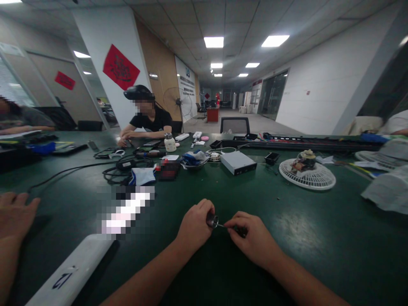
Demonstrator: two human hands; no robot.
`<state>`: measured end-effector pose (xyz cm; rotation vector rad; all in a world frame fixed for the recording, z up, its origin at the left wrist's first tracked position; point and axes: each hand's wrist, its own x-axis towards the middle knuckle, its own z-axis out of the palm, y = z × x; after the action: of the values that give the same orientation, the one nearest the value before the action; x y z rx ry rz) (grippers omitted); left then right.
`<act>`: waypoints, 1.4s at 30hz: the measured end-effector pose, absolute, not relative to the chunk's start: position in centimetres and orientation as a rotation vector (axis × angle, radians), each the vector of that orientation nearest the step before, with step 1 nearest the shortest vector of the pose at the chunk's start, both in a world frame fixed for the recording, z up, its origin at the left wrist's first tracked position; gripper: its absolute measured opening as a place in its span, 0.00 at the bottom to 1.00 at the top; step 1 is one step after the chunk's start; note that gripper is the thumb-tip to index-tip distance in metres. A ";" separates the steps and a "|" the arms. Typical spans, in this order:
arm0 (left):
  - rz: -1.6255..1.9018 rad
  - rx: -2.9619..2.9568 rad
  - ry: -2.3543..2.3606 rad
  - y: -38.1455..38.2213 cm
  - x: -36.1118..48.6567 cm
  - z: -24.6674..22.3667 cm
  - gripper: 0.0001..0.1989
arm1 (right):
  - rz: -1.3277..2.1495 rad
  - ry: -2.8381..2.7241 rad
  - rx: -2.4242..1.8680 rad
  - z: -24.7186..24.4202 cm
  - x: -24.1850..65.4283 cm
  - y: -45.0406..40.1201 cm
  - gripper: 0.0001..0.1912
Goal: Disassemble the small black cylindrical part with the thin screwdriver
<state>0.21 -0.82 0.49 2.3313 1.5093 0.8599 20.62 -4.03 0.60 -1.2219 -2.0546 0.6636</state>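
Note:
Low in the middle of the head view, my left hand (196, 223) is closed around a small metal cylinder (213, 220), its open round end facing right. My right hand (251, 236), just right of it, pinches a small part with a thin metal shaft (222, 225). The shaft's tip reaches to the cylinder's mouth; I cannot tell whether it goes inside. A darker piece of that part shows between my right fingers, mostly hidden. Both hands are just above the green table (178, 267).
A co-worker's hand (15, 216) rests at the left, beside a long white device (68, 267) marked 12. Beyond are cables (116, 170), a grey drive box (238, 162), a white fan grille (307, 180) and a bottle (170, 144). A person (149, 117) in a cap sits across.

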 end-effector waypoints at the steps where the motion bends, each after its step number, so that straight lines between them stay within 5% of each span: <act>1: 0.855 2.334 1.511 -0.8 0.2 0.5 0.12 | 0.649 -2.065 -1.253 0.7 20.7 -4.0 0.12; 19: 0.759 2.373 1.588 -1.1 0.5 1.2 0.08 | 0.433 -2.080 -1.602 1.4 21.2 -4.0 0.05; 42: 0.578 2.582 1.184 -1.3 0.9 0.9 0.13 | 0.753 -1.818 -1.338 -0.3 20.6 -3.1 0.05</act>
<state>0.88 -1.32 0.87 2.5820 1.1841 0.5777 20.57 -3.14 -0.31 -1.3380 -1.8178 0.7525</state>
